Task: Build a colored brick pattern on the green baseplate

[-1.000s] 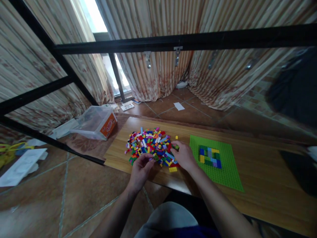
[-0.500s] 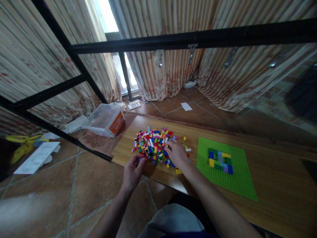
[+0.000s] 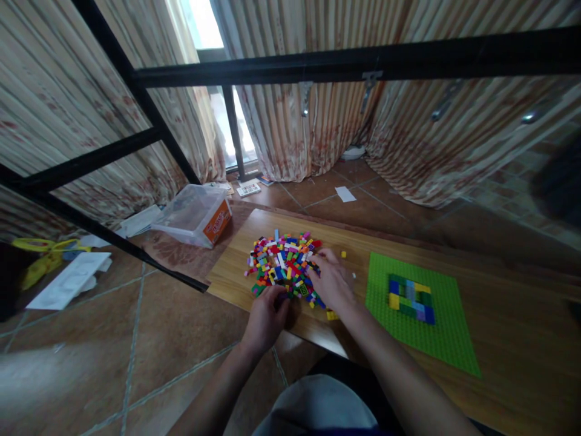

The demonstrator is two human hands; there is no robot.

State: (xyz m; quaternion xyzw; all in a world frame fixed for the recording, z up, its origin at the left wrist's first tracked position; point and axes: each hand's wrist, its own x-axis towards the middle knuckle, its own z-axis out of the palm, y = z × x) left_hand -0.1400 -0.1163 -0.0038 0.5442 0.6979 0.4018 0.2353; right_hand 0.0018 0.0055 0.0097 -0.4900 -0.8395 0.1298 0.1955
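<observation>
Both hands at the loose bricks, one small patch built

The left hand (image 3: 267,318) is at the near edge of the pile (image 3: 279,257), thumb and fingers drawn close together; whether a brick is pinched between them I cannot tell. The right hand (image 3: 330,280) reaches over the pile's right side, fingers bent down among the bricks, and their tips are too hidden to show whether they grip anything

Just right of the pile lie a yellow brick (image 3: 344,254) and a white bit (image 3: 354,275); another yellow piece (image 3: 333,315) sits at its near right edge

Farther right of the pile, on the same table (image 3: 512,357), is the green plate (image 3: 447,348). What is done shows there: a squarish patch (image 3: 411,300) of blue, yellow, green and purple bricks, with most of the plate around it bare. By my judgement this is an early stage, since far more bricks are in the pile than in the patch

Left of the pile and beyond it, a clear tub (image 3: 181,215) stands on the floor
</observation>
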